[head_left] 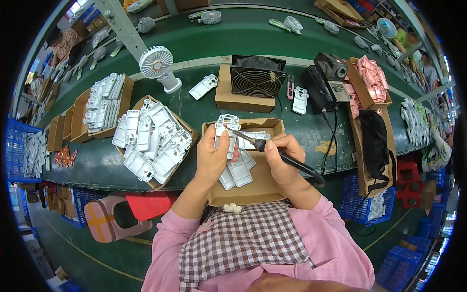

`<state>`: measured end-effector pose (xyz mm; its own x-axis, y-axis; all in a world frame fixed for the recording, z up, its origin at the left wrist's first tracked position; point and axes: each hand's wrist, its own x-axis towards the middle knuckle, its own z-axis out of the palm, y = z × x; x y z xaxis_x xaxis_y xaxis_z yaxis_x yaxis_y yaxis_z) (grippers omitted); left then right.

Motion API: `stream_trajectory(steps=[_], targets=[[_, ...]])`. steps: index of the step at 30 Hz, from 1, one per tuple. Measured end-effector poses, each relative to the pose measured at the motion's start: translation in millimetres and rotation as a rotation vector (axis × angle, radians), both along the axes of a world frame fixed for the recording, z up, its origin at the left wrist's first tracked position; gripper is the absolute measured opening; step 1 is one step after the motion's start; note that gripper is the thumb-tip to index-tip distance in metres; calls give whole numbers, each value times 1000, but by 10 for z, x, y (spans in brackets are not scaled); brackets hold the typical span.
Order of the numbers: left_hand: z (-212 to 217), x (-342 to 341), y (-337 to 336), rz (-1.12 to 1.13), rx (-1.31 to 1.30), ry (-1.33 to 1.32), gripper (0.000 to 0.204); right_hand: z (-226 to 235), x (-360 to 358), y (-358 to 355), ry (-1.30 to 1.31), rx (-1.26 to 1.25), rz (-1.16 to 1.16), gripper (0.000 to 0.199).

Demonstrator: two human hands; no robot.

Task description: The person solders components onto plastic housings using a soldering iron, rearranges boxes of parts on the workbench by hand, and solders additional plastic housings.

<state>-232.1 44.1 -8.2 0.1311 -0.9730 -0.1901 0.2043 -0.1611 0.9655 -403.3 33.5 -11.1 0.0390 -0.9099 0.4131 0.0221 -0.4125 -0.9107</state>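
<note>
My left hand [210,155] grips a white plastic housing [227,120] upright over a shallow cardboard box, with the thumb across its front. My right hand [286,160] is closed around the black handle of a soldering iron [302,168]. The iron's metal shaft slants up to the left, its tip at the small metal parts in the housing's upper part. Whether the tip touches them is too small to tell. Under my hands, the cardboard box [248,198] holds several more white housings [237,171], partly hidden by my left hand and the iron.
A heaped box of white housings [151,138] stands left, a white fan [156,63] behind it. Ahead sits a black extractor fan [258,80]. A black soldering station [321,80], tweezers [290,87] and boxed pink parts [372,80] are right. Black cables cross the green bench.
</note>
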Motion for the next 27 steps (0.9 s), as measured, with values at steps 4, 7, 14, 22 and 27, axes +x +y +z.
stream_trajectory(steps=[4, 7, 14, 22, 27], targets=[[-5, 0, -1, 1, -1, -9, 18, 5, 4, 2, 0, 0, -4, 12], [0, -1, 2, 2, 4, -10, 18, 16, 9, 6, -3, 14, -8, 12], [-11, -10, 4, 6, 9, -9, 17, -36, -33, 26, -79, 29, -20, 12], [-37, -10, 5, -16, 8, -30, 18, -18, -5, 13, -37, -13, -20, 12], [-59, -8, 7, -34, -2, -16, 18, -3, 5, 15, -22, -4, -19, 11]])
